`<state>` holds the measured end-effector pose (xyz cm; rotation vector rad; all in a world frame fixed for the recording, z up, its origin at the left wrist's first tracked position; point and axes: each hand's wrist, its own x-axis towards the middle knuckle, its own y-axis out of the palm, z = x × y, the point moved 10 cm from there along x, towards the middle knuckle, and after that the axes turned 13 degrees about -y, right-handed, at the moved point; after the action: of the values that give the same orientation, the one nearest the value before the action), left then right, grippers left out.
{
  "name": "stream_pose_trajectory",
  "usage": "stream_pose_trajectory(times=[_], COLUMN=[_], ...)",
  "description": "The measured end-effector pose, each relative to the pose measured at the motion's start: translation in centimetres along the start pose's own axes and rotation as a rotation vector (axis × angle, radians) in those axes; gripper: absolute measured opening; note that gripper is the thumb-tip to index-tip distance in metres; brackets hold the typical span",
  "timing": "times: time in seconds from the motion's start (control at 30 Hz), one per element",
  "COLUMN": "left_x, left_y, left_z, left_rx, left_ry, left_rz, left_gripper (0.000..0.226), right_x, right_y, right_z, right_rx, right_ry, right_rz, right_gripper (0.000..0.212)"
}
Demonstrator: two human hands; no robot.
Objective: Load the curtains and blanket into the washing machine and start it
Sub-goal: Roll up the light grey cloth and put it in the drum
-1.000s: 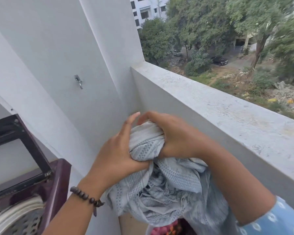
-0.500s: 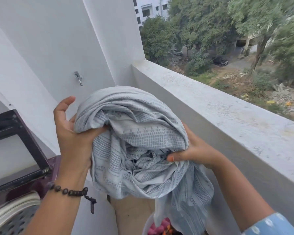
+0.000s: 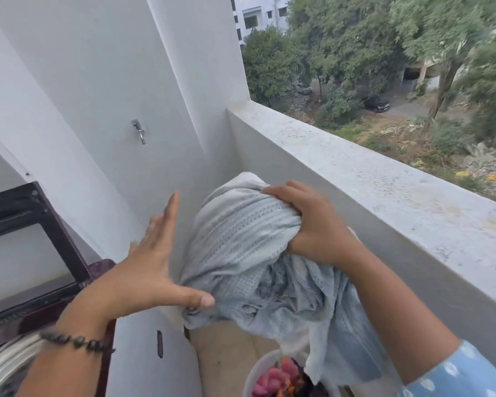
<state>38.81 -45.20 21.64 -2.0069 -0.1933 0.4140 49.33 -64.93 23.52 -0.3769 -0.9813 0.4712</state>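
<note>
A bundled pale grey-blue patterned curtain [image 3: 241, 247] hangs in mid-air between my hands, its loose end trailing down to the right. My right hand [image 3: 312, 224] grips the bundle from the top right. My left hand [image 3: 152, 267] has its fingers spread flat, and its thumb presses the cloth's lower left edge. The top-loading washing machine [image 3: 26, 305] stands at the lower left, maroon-bodied, with its dark lid [image 3: 26, 213] raised and the drum rim [image 3: 6, 365] showing.
A white tub [image 3: 258, 371] holding pink and orange cloth sits on the floor below the curtain. The concrete balcony parapet [image 3: 384, 202] runs along the right. A metal tap [image 3: 139, 133] sticks out of the white wall. Trees and a street lie far below.
The curtain bundle has dropped lower and turned. My right hand moved from under it to on top. My left hand let go of its full grasp and now has its fingers spread.
</note>
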Motion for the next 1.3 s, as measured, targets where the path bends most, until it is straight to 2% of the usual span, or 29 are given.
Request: stream_pose_trajectory(times=[0.07, 0.13, 0.2, 0.27, 0.37, 0.47, 0.53, 0.63, 0.73, 0.83, 0.93, 1.03, 1.13, 1.2, 1.3], left_x=[0.0, -0.2, -0.5, -1.2, -1.4, -1.1, -0.9, -1.2, -2.0, -1.7, -1.0, -0.4, -0.1, -0.6, -1.9], left_y=[1.0, 1.4, 0.5, -0.2, -0.8, -2.1, -3.4, -5.0, -5.7, -4.9, -2.5, -0.6, 0.9, 1.4, 0.9], left_z=[-3.5, -5.9, -5.9, -5.6, -4.9, -3.3, -1.7, -0.1, 0.3, 1.6, 2.4, 1.7, 2.1, 3.4, 3.6], left_rx=[0.122, 0.073, -0.118, -0.245, -0.443, -0.696, -0.861, -1.078, -1.234, -1.381, -1.502, -1.433, -1.271, -1.135, -0.824], left_ry=[0.101, 0.201, 0.288, 0.347, 0.367, 0.348, 0.32, 0.309, 0.282, 0.193, 0.094, 0.106, 0.121, 0.085, 0.039], left_rz=[-0.12, -0.261, -0.416, -0.499, -0.513, -0.482, -0.496, -0.566, -0.636, -0.66, -0.59, -0.396, -0.139, -0.062, -0.089], left_gripper=[0.153, 0.144, 0.112, 0.084, 0.067, 0.069, 0.069, 0.074, 0.068, 0.078, 0.068, 0.064, 0.095, 0.124, 0.141], right_x=[0.9, 1.5, 1.6, 1.4, 0.5, -1.9, -4.0, -6.3, -7.2, -6.3, -5.2, -4.5, -3.1, -2.0, -0.3], right_y=[1.8, 2.9, 2.6, 2.6, 2.7, 1.8, 1.4, 2.1, 3.4, 3.5, 2.2, 0.5, -2.2, -4.0, -4.3], right_z=[2.2, 3.6, 4.0, 3.9, 2.8, 0.1, -2.3, -3.9, -4.0, -3.8, -4.8, -4.9, -3.4, -1.5, 1.3], right_rx=[-0.15, -0.196, -0.167, -0.142, -0.035, 0.071, 0.231, 0.59, 0.811, 0.923, 0.913, 0.853, 0.687, 0.556, 0.258], right_ry=[-0.096, -0.148, -0.147, -0.131, -0.028, 0.128, 0.272, 0.373, 0.426, 0.425, 0.459, 0.45, 0.319, 0.217, 0.097], right_rz=[0.095, 0.113, 0.084, 0.116, 0.271, 0.412, 0.428, 0.355, 0.304, 0.142, -0.114, -0.278, -0.332, -0.309, -0.161], right_gripper=[0.058, 0.057, 0.055, 0.059, 0.088, 0.118, 0.124, 0.118, 0.109, 0.099, 0.086, 0.076, 0.063, 0.058, 0.054])
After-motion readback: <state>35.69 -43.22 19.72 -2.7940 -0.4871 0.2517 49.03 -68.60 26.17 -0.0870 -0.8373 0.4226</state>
